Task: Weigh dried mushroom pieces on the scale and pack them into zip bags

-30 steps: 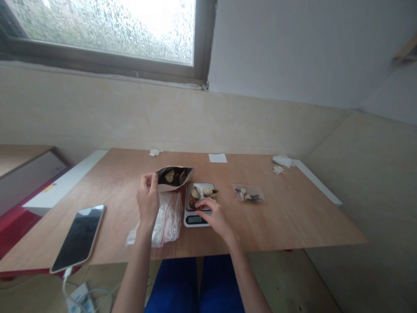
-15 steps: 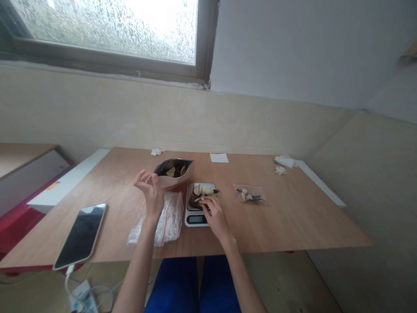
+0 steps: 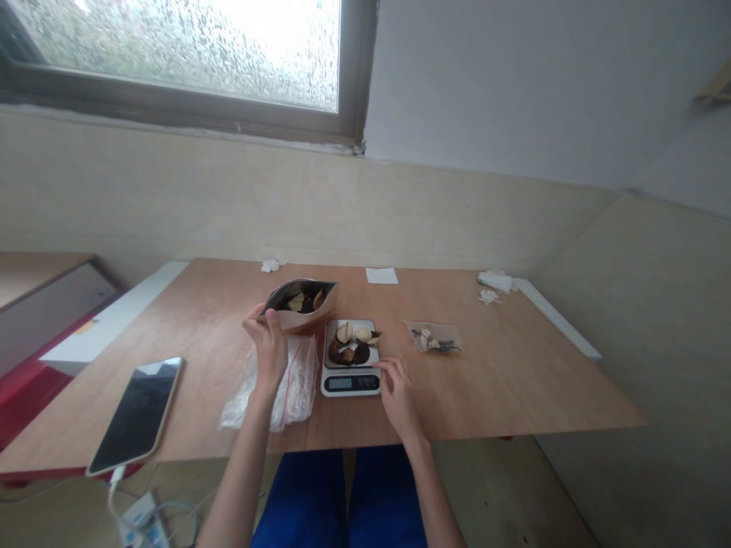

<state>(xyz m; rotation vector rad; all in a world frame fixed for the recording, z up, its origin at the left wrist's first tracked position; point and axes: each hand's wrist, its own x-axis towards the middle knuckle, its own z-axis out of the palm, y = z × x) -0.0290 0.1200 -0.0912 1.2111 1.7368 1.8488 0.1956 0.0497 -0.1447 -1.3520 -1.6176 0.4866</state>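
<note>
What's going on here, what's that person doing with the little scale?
A person's left hand holds an open brown pouch with pale and dark pieces inside. More pieces sit on a small kitchen scale, and the right hand is right beside it. A clear zip bag lies next to the scale.

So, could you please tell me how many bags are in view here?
3. A brown pouch is held in the left hand; a clear zip bag lies on the wooden table below it; a small clear bag lies right of the kitchen scale. Others may be hidden.
</note>
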